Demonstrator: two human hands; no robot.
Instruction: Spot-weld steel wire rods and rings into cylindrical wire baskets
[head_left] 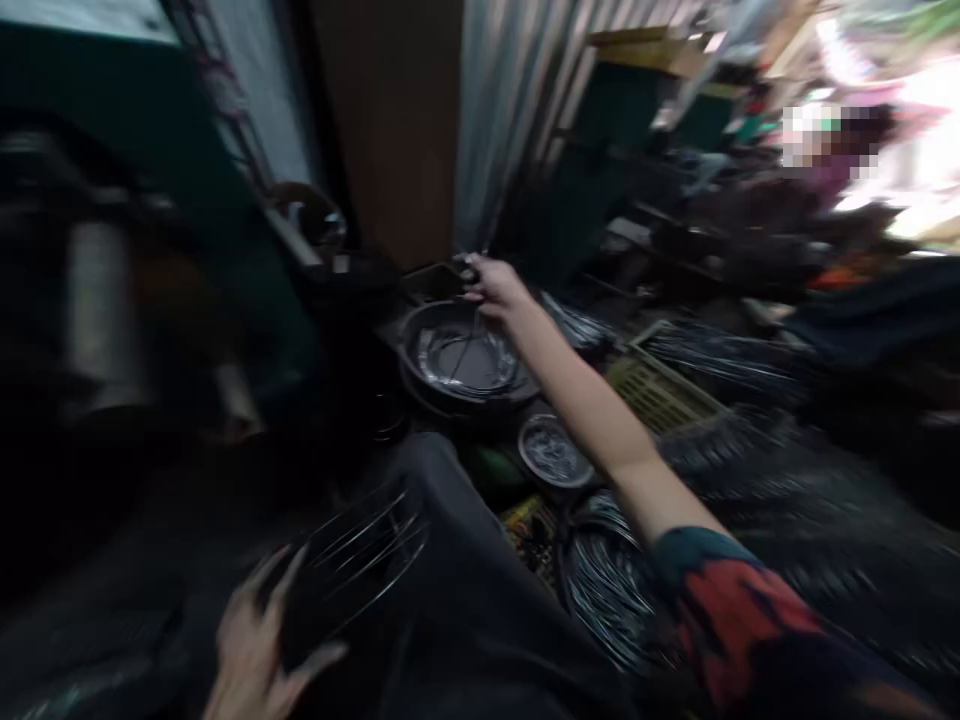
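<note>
My right hand [491,285] reaches far forward, its fingers closed. A thin wire [466,350] seems to run down from them into a wide round basin [409,375], though blur hides its ends. Shiny wire rings [431,360] lie in that basin. Low on the left, my left hand [255,640] has its fingers and thumb spread apart. Beside its fingertips, against my dark-clothed leg [442,500], rests a rack of curved metal wires [367,550]. Whether the left hand touches the rack, I cannot tell.
A small bowl [555,450] of shiny bits and a larger container of metal wires [611,580] stand below my right arm. Further right is a yellow-green plastic crate [667,385]. Dark machinery [112,300] fills the left. A person [832,150] is at the far right.
</note>
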